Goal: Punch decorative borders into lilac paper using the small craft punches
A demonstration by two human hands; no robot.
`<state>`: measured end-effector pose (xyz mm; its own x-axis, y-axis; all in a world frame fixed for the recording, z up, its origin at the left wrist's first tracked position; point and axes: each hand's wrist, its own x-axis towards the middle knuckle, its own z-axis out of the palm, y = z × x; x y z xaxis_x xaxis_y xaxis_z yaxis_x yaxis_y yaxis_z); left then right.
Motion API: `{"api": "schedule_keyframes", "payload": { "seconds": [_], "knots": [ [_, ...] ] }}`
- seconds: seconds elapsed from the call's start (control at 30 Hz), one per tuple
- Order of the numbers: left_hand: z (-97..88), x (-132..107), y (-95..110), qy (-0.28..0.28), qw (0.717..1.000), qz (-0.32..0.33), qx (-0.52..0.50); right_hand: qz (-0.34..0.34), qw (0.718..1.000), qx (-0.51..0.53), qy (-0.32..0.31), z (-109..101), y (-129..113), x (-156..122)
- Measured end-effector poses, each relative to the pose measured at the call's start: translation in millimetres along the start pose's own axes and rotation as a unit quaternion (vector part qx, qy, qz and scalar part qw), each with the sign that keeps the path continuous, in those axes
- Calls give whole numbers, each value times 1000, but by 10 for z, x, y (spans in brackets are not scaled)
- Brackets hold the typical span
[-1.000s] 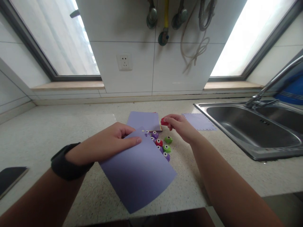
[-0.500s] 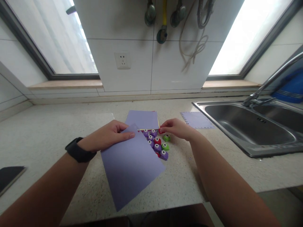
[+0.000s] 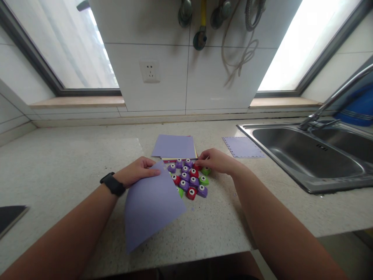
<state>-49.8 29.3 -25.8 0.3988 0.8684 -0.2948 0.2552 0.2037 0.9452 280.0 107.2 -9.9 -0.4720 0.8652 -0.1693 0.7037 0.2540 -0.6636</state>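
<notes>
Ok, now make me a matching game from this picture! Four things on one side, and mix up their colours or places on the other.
Things:
1. watch
2. cluster of small pieces
3. bent sheet
4. sheet with holes along its edges

Colours or places:
A. held in the left hand
B. flat beside the sink
C. black
D. red, purple and green

Right pairs: 1-C, 2-D, 3-A, 4-B

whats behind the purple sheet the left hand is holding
At the right edge of the purple sheet, a green piece peeks out, partly covered, near a red piece and a purple piece. Anything fully behind the sheet cannot be seen.
</notes>
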Motion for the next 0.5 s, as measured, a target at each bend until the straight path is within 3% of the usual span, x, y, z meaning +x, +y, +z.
{"api": "schedule_keyframes", "payload": {
  "seconds": [0.27, 0.5],
  "knots": [
    [-4, 29, -9, -2, 1000, 1, 8, -77, 995, -8, 60, 52, -107, -33],
    [-42, 87, -103, -5, 1000, 8, -1, -89, 994, -62, -6, -1, -66, -33]
  ]
}}
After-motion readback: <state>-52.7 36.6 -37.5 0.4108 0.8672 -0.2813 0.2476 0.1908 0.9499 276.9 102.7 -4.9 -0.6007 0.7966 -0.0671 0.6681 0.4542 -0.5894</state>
